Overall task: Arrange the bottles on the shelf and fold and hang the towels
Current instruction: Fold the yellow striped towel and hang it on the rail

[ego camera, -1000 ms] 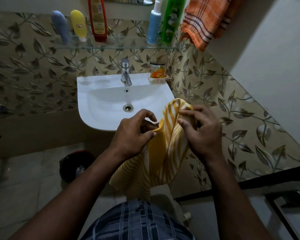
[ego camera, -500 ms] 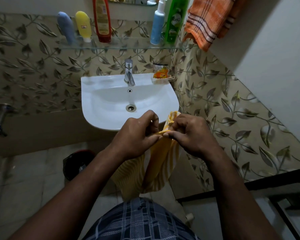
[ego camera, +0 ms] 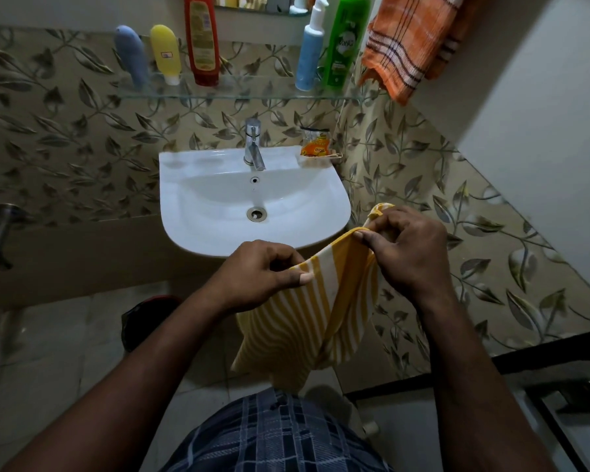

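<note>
Yellow striped towel [ego camera: 321, 308]: held before the sink [ego camera: 174, 199]. Left hand [ego camera: 263, 270], right hand [ego camera: 409, 253]: each pinching its top edge, now drawn apart from touching. Likely squaring a fold; unhung.

Bare stretch mid-shelf; wall and hanging cloth crowd the right side.

On the clear glass wall shelf [ego camera: 239, 94], open room lies between the tall red plastic bottle [ego camera: 201, 39] and the blue-and-white pump bottle [ego camera: 309, 49], straight above the chrome tap [ego camera: 253, 144]. A grey-blue tube [ego camera: 132, 56] and a yellow tube [ego camera: 166, 52] fill the left end. A green plastic bottle [ego camera: 344, 39] and the orange checked towel [ego camera: 409, 39] hanging just beside it close off the right end. The white ceramic basin [ego camera: 218, 240] stands just ahead of the left hand [ego camera: 263, 277] and right hand [ego camera: 409, 253], which pinch the yellow-and-white striped towel [ego camera: 314, 301] stretched between them. The leaf-patterned tiled wall [ego camera: 457, 240] runs close on the right.
</note>
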Demonstrator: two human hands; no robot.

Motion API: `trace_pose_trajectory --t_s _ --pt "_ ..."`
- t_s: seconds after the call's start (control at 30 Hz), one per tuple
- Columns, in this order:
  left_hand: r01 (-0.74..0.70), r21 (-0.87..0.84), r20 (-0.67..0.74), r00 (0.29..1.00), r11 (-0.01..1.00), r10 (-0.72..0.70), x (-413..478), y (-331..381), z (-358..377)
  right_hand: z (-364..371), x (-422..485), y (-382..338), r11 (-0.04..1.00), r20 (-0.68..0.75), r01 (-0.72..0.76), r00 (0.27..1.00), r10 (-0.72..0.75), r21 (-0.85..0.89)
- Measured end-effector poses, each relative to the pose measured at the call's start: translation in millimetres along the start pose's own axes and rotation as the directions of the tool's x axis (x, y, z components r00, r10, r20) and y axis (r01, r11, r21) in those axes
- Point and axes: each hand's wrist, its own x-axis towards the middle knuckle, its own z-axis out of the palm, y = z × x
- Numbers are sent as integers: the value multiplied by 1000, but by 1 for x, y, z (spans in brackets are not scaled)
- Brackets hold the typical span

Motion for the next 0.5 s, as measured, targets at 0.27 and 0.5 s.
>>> trace_pose_trajectory --t_s 0.27,0.5 --pt "-87 256 -338 925 963 174 -1 3 20 -9 3 -4 1000 -112 -8 994 10 21" --pt "-153 275 -415 872 949 261 -6 4 26 -14 3 -1 999 -151 -47 987 50 25"
